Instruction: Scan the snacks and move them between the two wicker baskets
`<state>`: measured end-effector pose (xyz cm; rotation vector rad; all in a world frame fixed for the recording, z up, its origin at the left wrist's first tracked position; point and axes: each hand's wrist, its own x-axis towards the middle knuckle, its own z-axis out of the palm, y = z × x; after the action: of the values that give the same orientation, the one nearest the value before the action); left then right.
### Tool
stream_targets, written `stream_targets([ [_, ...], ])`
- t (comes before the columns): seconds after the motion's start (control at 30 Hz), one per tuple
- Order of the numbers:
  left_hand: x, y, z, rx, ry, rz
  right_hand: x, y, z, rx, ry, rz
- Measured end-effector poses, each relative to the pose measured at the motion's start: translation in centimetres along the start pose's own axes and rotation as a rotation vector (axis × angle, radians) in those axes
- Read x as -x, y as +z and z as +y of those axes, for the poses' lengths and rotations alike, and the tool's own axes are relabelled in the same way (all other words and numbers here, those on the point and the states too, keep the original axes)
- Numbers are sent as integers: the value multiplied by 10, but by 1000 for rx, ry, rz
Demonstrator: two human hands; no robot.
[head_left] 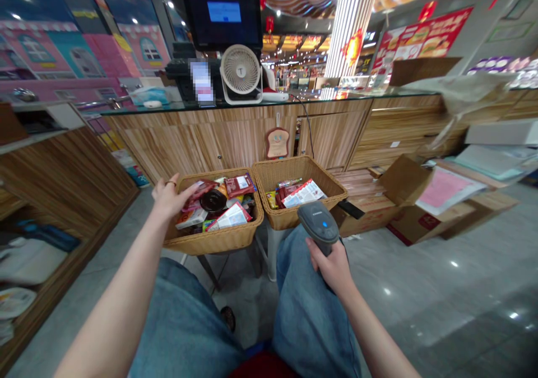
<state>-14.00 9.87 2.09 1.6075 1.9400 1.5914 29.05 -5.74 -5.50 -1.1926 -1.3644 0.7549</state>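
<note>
Two wicker baskets stand side by side before my knees. The left basket (210,246) is full of packaged goods, among them a dark red packet (239,185), a round black-lidded container (213,200) and a white and red packet (230,217). My left hand (170,199) is over that basket's left side, fingers apart, thumb by a reddish packet (200,190); whether it touches the packet is unclear. In the right basket (286,219) are fewer packets, with a white printed one (305,193) on top. My right hand (332,263) is wrapped round a grey handheld scanner (318,224) above my right knee.
Behind the baskets runs a wooden counter (189,137) with a white fan (241,73) and a monitor (222,11). Open cardboard boxes (416,221) stand on the floor at right. A wooden shelf unit (63,182) is at left. A bread-shaped pouch (277,141) hangs on the counter front.
</note>
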Motion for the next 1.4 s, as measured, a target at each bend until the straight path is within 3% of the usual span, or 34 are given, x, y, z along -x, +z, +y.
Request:
stream_targets([
  [0.1,-8,1,-1,-255,33,16,0,1,0,-10,7,3],
  [0.23,1,30,16,-220,172,-70,2,-1,-1,-19,10,10],
  [0.37,16,88,46,-137,370,-265,2,-4,-2,-51,23,7],
  [0.53,37,180,100,-144,498,-510,2,-6,0,-125,53,20],
  [0.7,57,258,144,-424,483,-834,4,-9,6,-104,84,23],
  [0.83,66,296,154,-512,399,-930,6,-11,8,-136,99,41],
  [0.93,68,310,152,-472,340,-898,6,-12,8,-147,109,38],
  [1.07,63,310,149,-387,221,-851,6,-13,5,-140,106,45],
  [1.2,53,294,148,-259,109,-800,5,-12,1,-135,89,41],
  [1.4,38,255,142,30,18,-634,2,-8,-3,-72,-12,40],
])
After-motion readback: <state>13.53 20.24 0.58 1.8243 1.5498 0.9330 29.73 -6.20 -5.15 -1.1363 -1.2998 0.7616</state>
